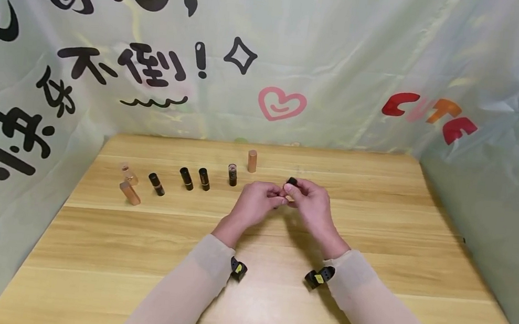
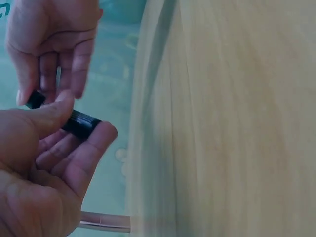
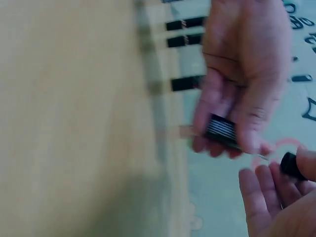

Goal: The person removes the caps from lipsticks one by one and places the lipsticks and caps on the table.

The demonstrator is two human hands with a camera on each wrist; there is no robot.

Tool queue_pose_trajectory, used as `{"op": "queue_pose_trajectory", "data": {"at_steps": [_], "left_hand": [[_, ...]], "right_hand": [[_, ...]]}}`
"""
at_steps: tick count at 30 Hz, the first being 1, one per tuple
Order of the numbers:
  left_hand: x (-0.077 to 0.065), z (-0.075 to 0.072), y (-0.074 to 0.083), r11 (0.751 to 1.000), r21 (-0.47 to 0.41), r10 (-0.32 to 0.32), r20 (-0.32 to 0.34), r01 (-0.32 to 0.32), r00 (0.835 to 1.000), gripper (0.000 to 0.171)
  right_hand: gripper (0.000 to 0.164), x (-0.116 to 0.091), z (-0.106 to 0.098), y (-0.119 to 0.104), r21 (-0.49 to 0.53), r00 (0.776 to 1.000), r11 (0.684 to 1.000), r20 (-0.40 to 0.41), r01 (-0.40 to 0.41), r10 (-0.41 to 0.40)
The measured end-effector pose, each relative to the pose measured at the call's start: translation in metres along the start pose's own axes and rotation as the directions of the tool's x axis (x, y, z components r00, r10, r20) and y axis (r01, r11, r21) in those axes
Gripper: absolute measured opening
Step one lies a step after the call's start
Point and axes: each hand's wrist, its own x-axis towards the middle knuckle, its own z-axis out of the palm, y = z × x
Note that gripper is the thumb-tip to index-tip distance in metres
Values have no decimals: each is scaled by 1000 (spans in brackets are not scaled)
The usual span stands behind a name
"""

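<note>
Pinching a white-lined black cylindrical tube (image 3: pixel 221 131) above the light wood-grain table (image 1: pixel 126 253), the left hand (image 1: pixel 256 204) is facing the right hand (image 1: pixel 314 206), which is gripping a short black cylindrical piece (image 3: pixel 291 167). Keeping both parts coaxial is presumably the safest handling. The hands are hiding the tube's inner end; blur is obscuring its markings.

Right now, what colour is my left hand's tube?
Black tube with pale lines, best in right wrist view.
</note>
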Motion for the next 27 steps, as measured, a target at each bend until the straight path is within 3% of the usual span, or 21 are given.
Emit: {"op": "queue_pose_trajectory", "data": {"at_steps": [3,6,9,13,20,27], "left_hand": [[8,3,5,999,-16,-30,-10,29,1000,17],[21,7,9,997,-37,-75,-57,73,996,19],[37,13,12,992,-71,-114,-93,107,989,14],[53,24,13,985,-97,-150,-88,142,985,9],[67,44,9,986,-47,-161,-87,158,983,9],[76,54,9,985,-51,-166,-72,163,983,11]], "right_hand": [[34,5,-13,-5,-57,997,998,-78,6,-10],[40,15,-33,-6,-203,992,979,-128,-27,1],[43,28,-54,-1,-382,993,922,-120,-67,23],[37,43,-72,9,-535,994,840,-99,-94,48],[25,57,-77,26,-572,989,808,-48,-142,140],[21,62,-74,35,-671,986,728,-28,-140,164]]}}
